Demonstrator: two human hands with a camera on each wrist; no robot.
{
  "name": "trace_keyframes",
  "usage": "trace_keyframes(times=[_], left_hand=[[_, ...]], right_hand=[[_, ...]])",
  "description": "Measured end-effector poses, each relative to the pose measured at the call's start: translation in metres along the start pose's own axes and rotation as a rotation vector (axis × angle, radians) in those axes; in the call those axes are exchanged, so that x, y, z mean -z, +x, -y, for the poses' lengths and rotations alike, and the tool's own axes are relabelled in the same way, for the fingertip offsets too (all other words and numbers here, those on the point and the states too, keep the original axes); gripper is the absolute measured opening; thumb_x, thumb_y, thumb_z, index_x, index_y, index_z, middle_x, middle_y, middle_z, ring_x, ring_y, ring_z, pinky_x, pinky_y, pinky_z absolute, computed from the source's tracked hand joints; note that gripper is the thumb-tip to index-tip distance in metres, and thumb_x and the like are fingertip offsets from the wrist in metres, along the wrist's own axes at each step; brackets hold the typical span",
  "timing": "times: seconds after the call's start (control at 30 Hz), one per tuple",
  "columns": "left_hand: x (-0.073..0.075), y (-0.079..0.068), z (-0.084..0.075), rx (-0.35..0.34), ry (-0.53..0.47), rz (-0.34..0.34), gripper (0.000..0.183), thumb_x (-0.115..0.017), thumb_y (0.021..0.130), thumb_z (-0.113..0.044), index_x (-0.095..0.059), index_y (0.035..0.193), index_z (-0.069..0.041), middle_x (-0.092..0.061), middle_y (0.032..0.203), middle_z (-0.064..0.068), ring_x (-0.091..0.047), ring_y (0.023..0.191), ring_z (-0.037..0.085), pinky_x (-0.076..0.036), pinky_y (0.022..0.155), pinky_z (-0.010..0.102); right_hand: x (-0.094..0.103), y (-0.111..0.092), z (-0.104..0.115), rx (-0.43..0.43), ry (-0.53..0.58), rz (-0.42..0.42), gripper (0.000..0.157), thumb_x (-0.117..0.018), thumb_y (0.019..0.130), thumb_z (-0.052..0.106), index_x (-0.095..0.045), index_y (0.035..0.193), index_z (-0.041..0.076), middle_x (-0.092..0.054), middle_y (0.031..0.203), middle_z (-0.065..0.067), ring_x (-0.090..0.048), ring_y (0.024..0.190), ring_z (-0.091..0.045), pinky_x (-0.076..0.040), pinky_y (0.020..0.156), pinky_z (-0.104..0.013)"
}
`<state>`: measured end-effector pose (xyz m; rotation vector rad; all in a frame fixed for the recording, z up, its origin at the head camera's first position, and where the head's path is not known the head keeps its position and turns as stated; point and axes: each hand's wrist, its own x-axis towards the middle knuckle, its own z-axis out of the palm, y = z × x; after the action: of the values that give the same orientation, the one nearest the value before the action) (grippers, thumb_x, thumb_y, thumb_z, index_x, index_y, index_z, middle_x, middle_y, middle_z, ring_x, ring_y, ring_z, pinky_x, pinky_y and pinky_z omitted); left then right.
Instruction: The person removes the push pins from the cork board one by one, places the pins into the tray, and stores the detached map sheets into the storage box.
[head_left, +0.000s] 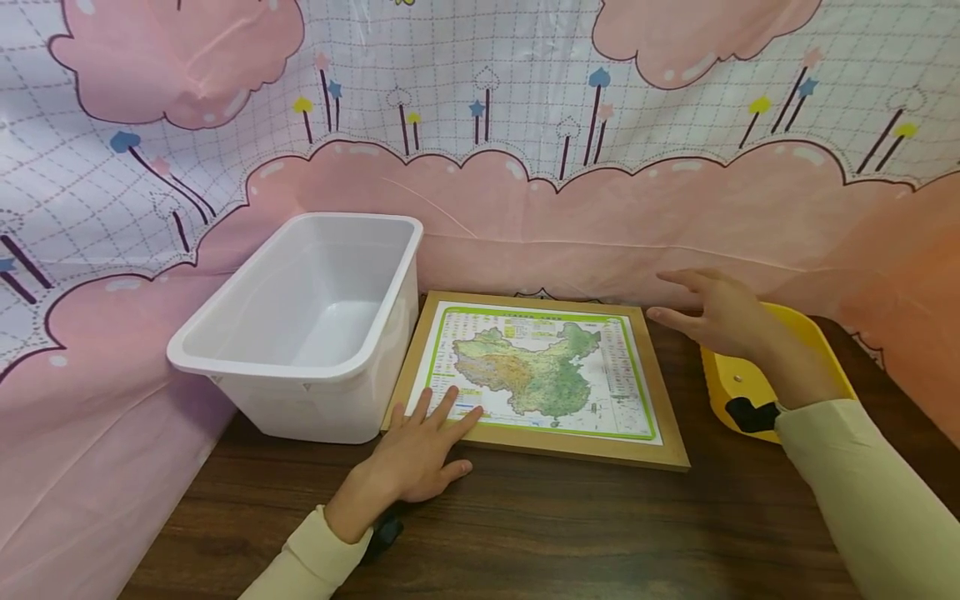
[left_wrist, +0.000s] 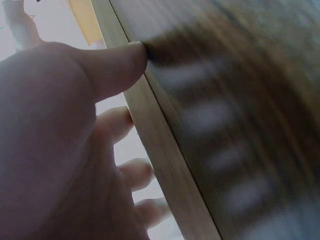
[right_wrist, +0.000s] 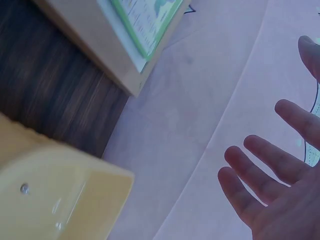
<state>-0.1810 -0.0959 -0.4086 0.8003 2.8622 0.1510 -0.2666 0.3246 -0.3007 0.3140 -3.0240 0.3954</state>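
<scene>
A map puzzle (head_left: 551,371), printed in green and brown within a light wooden frame (head_left: 663,400), lies flat on the dark table. My left hand (head_left: 412,454) spreads its fingers over the near left edge of that frame; the left wrist view has the thumb (left_wrist: 120,65) along the wooden edge. Off to the right, my right hand (head_left: 723,312) is raised in the air with loosely extended fingers and holds nothing. It overlaps the yellow bin (head_left: 720,387) in the head view. A small shiny round piece (right_wrist: 24,188) shows inside the bin.
A deep white plastic tub (head_left: 382,367) stands left of the map, right beside its frame. Behind everything hangs a pink and white patterned cloth (head_left: 510,217). The dark wood table (head_left: 570,525) extends toward me.
</scene>
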Motion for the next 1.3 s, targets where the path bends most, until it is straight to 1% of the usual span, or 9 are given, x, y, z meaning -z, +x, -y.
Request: trace_keyframes(times=[0.23,0.37,0.5,0.73,0.83,1.03,1.17,1.23,1.3], left_hand=[[-0.001,0.001,0.001,0.000,-0.001,-0.004,0.069,-0.052,0.099,-0.051,-0.022,0.158,-0.034,-0.011,0.167,0.011,-0.013,0.150,0.046,-0.018,0.113,0.071],[-0.001,0.001,0.001,0.000,0.000,-0.010,0.069,-0.052,0.099,-0.051,-0.022,0.158,-0.034,-0.011,0.167,0.011,-0.013,0.150,0.046,-0.018,0.113,0.071],[-0.001,0.001,0.001,0.000,0.000,-0.010,0.069,-0.052,0.099,-0.051,-0.022,0.158,-0.034,-0.012,0.167,0.011,-0.013,0.150,0.046,-0.018,0.113,0.071],[-0.003,0.000,0.001,-0.003,-0.003,-0.014,0.069,-0.052,0.099,-0.051,-0.022,0.158,-0.034,-0.011,0.167,0.011,-0.012,0.150,0.046,-0.018,0.112,0.071],[-0.005,0.000,0.000,-0.004,-0.006,-0.018,0.069,-0.052,0.099,-0.052,-0.022,0.158,-0.034,-0.011,0.167,0.011,-0.012,0.151,0.046,-0.017,0.112,0.072],[-0.006,0.002,0.001,0.004,0.006,-0.025,0.069,-0.051,0.098,-0.053,-0.021,0.158,-0.035,-0.010,0.167,0.010,-0.011,0.151,0.044,-0.017,0.113,0.071],[-0.005,0.001,-0.001,-0.011,0.043,-0.067,0.071,-0.054,0.097,-0.054,-0.023,0.158,-0.036,-0.012,0.167,0.010,-0.013,0.152,0.042,-0.020,0.113,0.070],[-0.003,0.001,-0.002,-0.033,0.073,-0.112,0.071,-0.055,0.096,-0.054,-0.023,0.158,-0.035,-0.013,0.167,0.011,-0.015,0.152,0.041,-0.022,0.114,0.066],[0.002,0.000,-0.005,-0.059,0.104,-0.175,0.071,-0.056,0.097,-0.053,-0.024,0.158,-0.034,-0.014,0.166,0.011,-0.016,0.152,0.039,-0.024,0.116,0.062]], right_hand=[[-0.005,0.000,0.011,0.011,0.012,-0.033,0.083,-0.060,0.088,0.065,-0.033,0.155,0.023,-0.026,0.160,-0.023,-0.025,0.142,-0.052,-0.024,0.106,-0.075],[-0.007,-0.002,0.017,0.022,0.016,-0.058,0.082,-0.063,0.089,0.061,-0.030,0.157,0.028,-0.021,0.162,-0.022,-0.023,0.143,-0.053,-0.024,0.105,-0.076],[-0.011,-0.005,0.023,0.027,0.047,-0.060,0.084,-0.063,0.088,0.061,-0.025,0.158,0.032,-0.015,0.164,-0.020,-0.019,0.144,-0.053,-0.022,0.104,-0.077],[-0.019,-0.010,0.030,0.036,0.094,-0.088,0.087,-0.065,0.086,0.061,-0.023,0.158,0.034,-0.009,0.167,-0.016,-0.018,0.146,-0.053,-0.021,0.103,-0.079],[-0.022,-0.014,0.033,0.038,0.112,-0.105,0.088,-0.067,0.086,0.060,-0.022,0.158,0.035,-0.005,0.167,-0.013,-0.014,0.147,-0.052,-0.019,0.103,-0.080],[-0.027,-0.020,0.042,0.064,0.134,-0.158,0.090,-0.071,0.084,0.056,-0.022,0.158,0.036,-0.005,0.168,-0.011,-0.012,0.148,-0.051,-0.018,0.103,-0.080],[-0.029,-0.023,0.048,0.078,0.138,-0.165,0.090,-0.071,0.085,0.054,-0.021,0.158,0.037,-0.005,0.168,-0.008,-0.013,0.148,-0.049,-0.020,0.103,-0.080],[-0.030,-0.023,0.049,0.085,0.135,-0.166,0.090,-0.071,0.085,0.055,-0.020,0.157,0.039,-0.005,0.168,-0.007,-0.014,0.148,-0.049,-0.020,0.102,-0.080],[-0.032,-0.023,0.050,0.095,0.132,-0.167,0.091,-0.071,0.085,0.055,-0.019,0.157,0.041,-0.005,0.168,-0.006,-0.015,0.148,-0.049,-0.021,0.102,-0.080]])
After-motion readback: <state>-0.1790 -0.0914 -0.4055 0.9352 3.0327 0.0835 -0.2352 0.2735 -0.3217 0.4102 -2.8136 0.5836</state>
